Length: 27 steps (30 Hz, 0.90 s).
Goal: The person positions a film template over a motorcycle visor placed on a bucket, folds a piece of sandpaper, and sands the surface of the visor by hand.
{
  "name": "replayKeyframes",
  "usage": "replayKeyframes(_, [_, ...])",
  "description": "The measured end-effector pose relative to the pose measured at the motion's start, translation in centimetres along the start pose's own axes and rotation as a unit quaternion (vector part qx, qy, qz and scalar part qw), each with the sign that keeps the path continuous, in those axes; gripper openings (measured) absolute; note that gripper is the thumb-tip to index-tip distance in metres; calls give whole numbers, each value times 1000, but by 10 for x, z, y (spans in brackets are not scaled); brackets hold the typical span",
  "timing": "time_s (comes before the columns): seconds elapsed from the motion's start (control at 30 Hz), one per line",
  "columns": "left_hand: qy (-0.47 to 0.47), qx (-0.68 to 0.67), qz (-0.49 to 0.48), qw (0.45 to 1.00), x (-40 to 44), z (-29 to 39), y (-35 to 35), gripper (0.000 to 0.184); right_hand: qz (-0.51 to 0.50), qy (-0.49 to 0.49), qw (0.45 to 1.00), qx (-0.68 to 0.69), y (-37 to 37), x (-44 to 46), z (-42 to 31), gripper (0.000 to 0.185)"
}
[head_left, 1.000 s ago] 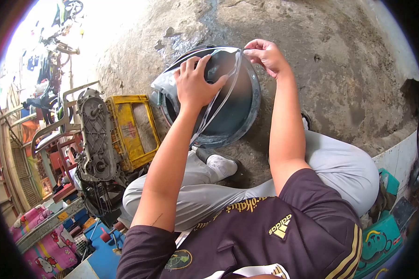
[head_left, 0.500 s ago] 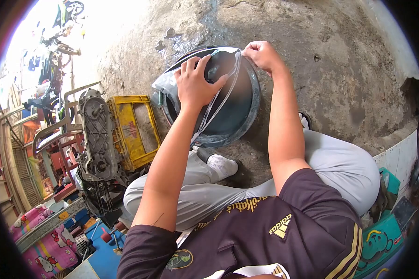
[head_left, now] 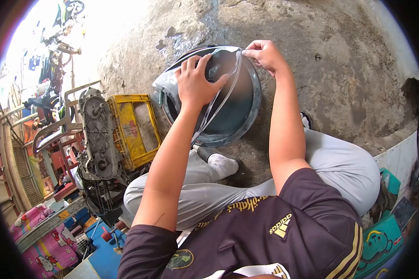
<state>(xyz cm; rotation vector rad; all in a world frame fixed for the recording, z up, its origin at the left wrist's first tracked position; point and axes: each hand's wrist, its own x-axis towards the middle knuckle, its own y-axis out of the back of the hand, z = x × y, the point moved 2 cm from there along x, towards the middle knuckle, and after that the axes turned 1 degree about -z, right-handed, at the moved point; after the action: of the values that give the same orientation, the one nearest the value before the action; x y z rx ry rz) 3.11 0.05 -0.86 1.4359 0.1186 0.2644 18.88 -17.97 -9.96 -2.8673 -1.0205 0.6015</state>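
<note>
A round dark basin point(head_left: 237, 114) with a grey rim stands on the concrete floor, its inside dark and blurred. Across its top lies a shiny dark panel with pale edges point(head_left: 165, 83), partly under my left hand point(head_left: 196, 83). That hand rests on the panel with fingers spread. A clear, thin strip point(head_left: 226, 95) runs down over the basin from the panel's upper right tip. At that tip, my right hand point(head_left: 261, 56) pinches with thumb and forefinger; what lies between them is too small to make out.
Left of the basin are a yellow crate point(head_left: 132, 160) and a grey metal engine casing point(head_left: 97, 135). Pink patterned cloth point(head_left: 53, 251) lies at the lower left, teal cases point(head_left: 379, 244) at the lower right. My bent legs frame the near side.
My right hand has shifted slightly at the panel's tip, its fingers drawing in closer to it. My left hand keeps its place.
</note>
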Motion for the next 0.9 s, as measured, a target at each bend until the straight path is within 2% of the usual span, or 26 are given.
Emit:
replayKeyframes(0.07, [-2,3,3,1000,0,-1,0,76,3,-5,1000,18,-1,0,-2,12])
replayKeyframes(0.17, [-1,2,4,1000,1,-1,0,76,4,-6,999,-41,3,6,-2,17])
replayKeyframes(0.23, [-1,1,5,1000,1,-1,0,75,16,-8,987,-157,3,8,-3,20])
replayKeyframes(0.27, [-2,0,4,1000,0,-1,-1,75,16,-9,987,-157,3,7,-2,20])
replayKeyframes(0.33, [1,5,2,1000,1,0,0,75,38,40,979,-197,2,6,-5,23])
replayKeyframes(0.43, [1,5,2,1000,1,0,0,75,67,56,970,-228,2,6,-5,24])
replayKeyframes(0.63, [-18,1,35,999,0,-4,-5,76,44,47,980,-186,3,9,0,22])
replayKeyframes(0.9, [-3,3,5,1000,0,0,1,76,20,68,981,-180,1,11,1,21])
